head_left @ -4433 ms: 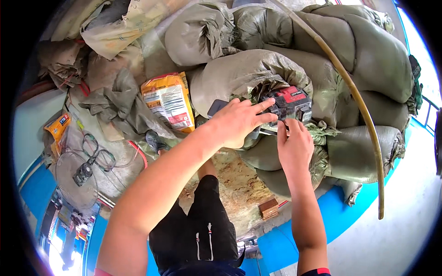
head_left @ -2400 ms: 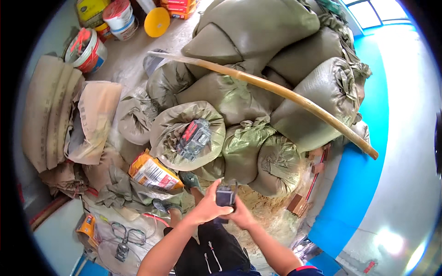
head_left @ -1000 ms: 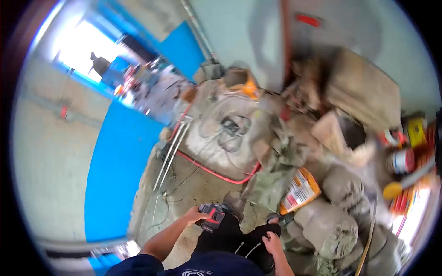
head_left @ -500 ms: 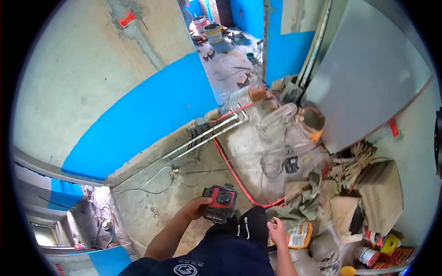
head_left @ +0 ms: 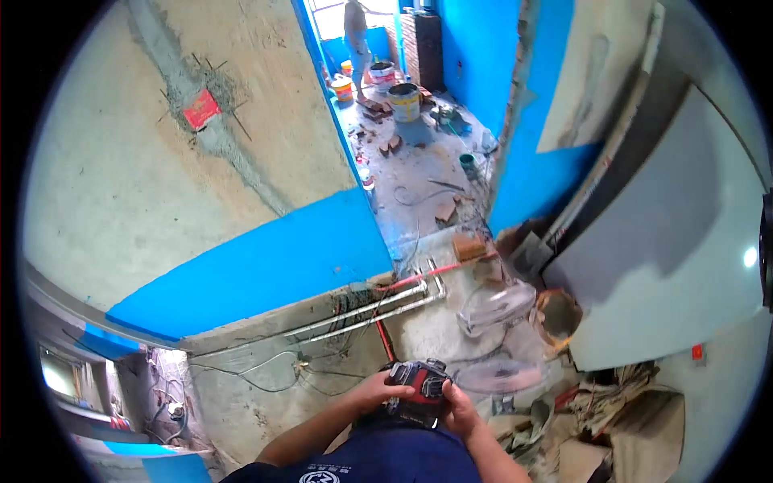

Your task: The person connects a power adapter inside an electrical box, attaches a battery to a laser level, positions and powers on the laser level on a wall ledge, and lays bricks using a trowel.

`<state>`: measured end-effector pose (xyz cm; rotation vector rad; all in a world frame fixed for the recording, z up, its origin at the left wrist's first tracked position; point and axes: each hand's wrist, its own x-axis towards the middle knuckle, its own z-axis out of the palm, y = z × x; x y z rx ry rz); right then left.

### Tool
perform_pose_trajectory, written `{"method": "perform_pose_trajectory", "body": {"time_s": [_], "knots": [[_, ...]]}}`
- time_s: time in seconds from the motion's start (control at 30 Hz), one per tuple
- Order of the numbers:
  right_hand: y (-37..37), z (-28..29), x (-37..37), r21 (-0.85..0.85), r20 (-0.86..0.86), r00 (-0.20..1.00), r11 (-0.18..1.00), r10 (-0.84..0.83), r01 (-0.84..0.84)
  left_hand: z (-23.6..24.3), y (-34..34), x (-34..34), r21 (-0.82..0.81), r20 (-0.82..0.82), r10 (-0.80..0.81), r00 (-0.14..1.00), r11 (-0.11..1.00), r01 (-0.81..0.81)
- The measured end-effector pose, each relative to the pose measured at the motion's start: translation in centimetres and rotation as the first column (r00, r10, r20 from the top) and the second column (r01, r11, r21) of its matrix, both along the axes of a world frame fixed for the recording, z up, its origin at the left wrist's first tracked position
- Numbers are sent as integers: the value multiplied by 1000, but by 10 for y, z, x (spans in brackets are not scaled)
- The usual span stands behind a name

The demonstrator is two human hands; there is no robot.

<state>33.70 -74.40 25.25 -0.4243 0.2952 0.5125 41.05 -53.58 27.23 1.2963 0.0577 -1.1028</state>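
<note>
A boxy red and black tool, which looks like a laser level, is held close in front of my body. My left hand grips it from the left, fingers wrapped around its side. On the other side, my right hand closes on it too, the thumb lying along its edge. The underside of the tool and some of my fingers are hidden.
White pipes and a red hose run along the floor by the blue-banded wall. To the right lie cardboard, a bucket and a leaning grey panel. Beyond the doorway stand a person and several buckets.
My right hand has come up from beside my leg and taken hold of the laser level. The tool has shifted right, and my view has tilted up toward the doorway.
</note>
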Motion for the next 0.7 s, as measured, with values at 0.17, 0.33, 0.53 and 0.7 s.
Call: {"method": "perform_pose_trajectory", "body": {"time_s": [0.17,0.33,0.53,0.7], "knots": [[-19,-29,122,-314,30,1000,949,3,7,-15,-18,97,34,-168,121,978,993,-117],[-46,-45,255,-322,50,998,945,-41,55,-13,-50,240,78,20,-28,999,997,26],[-80,16,416,-127,80,960,953,-267,275,-3,-90,404,-218,-38,82,996,972,-88],[-99,47,590,-9,52,975,976,-218,218,-48,-52,467,54,134,236,962,968,-245]]}}
